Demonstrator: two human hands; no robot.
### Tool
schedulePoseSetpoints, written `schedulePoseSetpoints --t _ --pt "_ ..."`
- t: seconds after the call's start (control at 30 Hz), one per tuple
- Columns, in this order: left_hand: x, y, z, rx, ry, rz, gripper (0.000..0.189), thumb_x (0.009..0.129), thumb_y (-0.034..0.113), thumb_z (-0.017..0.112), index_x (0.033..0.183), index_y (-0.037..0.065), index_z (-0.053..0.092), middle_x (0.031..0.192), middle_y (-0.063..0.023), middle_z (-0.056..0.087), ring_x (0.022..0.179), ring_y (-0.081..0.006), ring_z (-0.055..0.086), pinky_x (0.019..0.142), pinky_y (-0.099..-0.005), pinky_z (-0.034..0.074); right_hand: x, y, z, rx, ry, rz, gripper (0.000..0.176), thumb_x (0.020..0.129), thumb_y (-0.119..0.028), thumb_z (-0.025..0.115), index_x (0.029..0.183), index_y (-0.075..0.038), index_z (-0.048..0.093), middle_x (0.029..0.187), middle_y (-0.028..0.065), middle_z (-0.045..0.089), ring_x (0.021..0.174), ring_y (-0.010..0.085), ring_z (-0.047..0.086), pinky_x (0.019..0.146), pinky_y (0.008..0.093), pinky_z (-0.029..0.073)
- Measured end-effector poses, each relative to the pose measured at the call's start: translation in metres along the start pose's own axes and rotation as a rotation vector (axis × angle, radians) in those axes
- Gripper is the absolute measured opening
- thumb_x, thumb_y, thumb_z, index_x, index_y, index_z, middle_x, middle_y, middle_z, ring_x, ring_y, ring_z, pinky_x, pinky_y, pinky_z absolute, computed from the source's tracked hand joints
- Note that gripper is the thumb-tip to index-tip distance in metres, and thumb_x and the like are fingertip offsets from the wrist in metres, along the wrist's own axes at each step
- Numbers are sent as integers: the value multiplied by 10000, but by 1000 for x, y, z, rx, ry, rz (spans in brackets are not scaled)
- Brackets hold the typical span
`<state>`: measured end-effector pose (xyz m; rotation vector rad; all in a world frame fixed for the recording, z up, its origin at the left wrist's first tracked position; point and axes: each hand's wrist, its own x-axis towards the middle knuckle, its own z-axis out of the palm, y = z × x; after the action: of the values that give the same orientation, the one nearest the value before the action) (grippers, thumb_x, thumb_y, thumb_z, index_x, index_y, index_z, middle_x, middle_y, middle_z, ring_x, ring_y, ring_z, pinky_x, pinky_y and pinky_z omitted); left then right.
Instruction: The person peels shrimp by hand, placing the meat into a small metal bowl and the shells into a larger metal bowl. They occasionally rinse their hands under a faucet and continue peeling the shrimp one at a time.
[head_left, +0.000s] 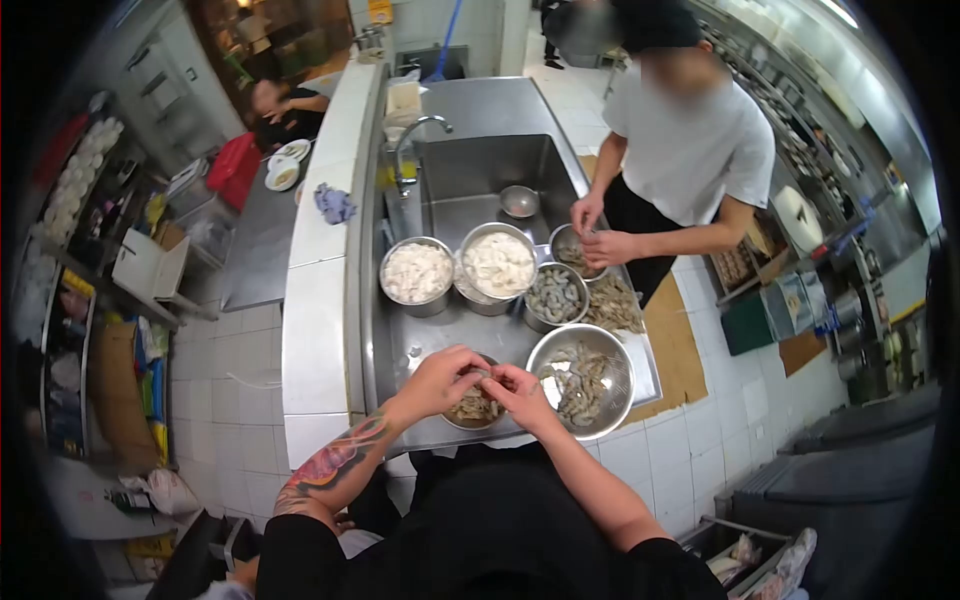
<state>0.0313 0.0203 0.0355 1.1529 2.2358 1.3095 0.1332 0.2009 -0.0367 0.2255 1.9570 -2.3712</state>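
Note:
My left hand (442, 382) and my right hand (522, 396) meet with fingertips pinched together on a small shrimp, mostly hidden by the fingers. Right below them sits a round metal bowl (468, 424), partly covered by my hands, with brownish shrimp pieces (474, 407) in it. To the right of my right hand stands a wide steel colander (616, 372) holding unpeeled-looking shrimp (580, 385). Beyond it are a steel pot of grey shrimp (555, 293) and a loose heap of shrimp or shells (613, 304) on the counter.
Two steel pots (418, 305) of pale, whitish food stand before the sink (480, 160), which holds a small bowl (519, 202). Across the counter, a co-worker (680, 140) handles something over another bowl (568, 246). A tiled ledge (318, 300) runs along the left.

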Motion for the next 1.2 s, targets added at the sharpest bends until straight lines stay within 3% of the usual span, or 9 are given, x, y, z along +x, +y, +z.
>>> schedulePoseSetpoints --t 0.07,0.37,0.53,0.8,0.97,1.0,1.07,1.13,1.2 --pt "1 0 1 14 -4 53 187 885 88 718 1065 43 695 929 -117 678 823 -258 660 741 -356 524 -2 3 -3 -78 -14 -16 239 978 -147 697 1154 11 663 949 25 706 868 79 659 767 246 540" --pt "2 -9 3 -42 -128 38 173 904 113 721 1058 37 700 946 -120 696 846 -242 675 750 -348 529 -11 6 -3 -311 64 -143 171 972 -162 694 978 9 704 837 -8 670 747 47 578 660 230 466" --pt "6 -21 6 -64 -116 10 171 894 121 736 1040 35 711 891 -112 702 766 -209 667 696 -344 524 -7 5 8 -180 150 -105 169 966 -158 691 953 10 713 749 -18 646 666 40 552 593 225 436" --pt "9 -36 -1 115 -40 -20 165 856 88 717 1015 45 701 901 -159 689 813 -328 663 731 -408 518 -2 12 12 -65 202 47 208 915 -185 721 961 17 720 713 -4 658 653 71 579 602 256 472" --pt "7 -59 -7 207 -17 -8 166 852 68 692 1017 58 707 933 -155 675 868 -364 648 781 -440 518 11 22 11 -655 256 -357 241 858 -154 720 1022 22 712 846 139 693 724 253 679 675 357 536" --pt "6 -62 -7 219 -19 3 168 852 63 685 1018 61 712 940 -151 670 879 -365 645 795 -445 518 15 32 9 -656 258 -359 241 858 -154 720 1022 22 712 846 139 693 724 253 679 675 357 536" --pt "4 -66 -6 223 -26 31 185 848 61 686 1030 65 720 945 -155 680 873 -362 652 789 -436 523 19 54 1 -1048 63 -341 276 848 -155 715 1073 4 713 933 186 688 812 341 682 751 408 545" --pt "5 -60 -4 215 -64 78 203 844 58 686 1042 68 728 950 -159 691 866 -358 660 783 -427 529 20 50 7 -904 150 -354 281 862 -150 702 1102 -3 708 956 200 699 846 362 690 767 408 547" --pt "2 -48 -3 194 -86 -58 209 841 61 718 1048 52 739 887 -149 717 787 -279 698 716 -376 545 19 39 14 -768 256 -366 288 876 -145 688 1131 -11 702 979 215 709 880 384 697 783 408 549"
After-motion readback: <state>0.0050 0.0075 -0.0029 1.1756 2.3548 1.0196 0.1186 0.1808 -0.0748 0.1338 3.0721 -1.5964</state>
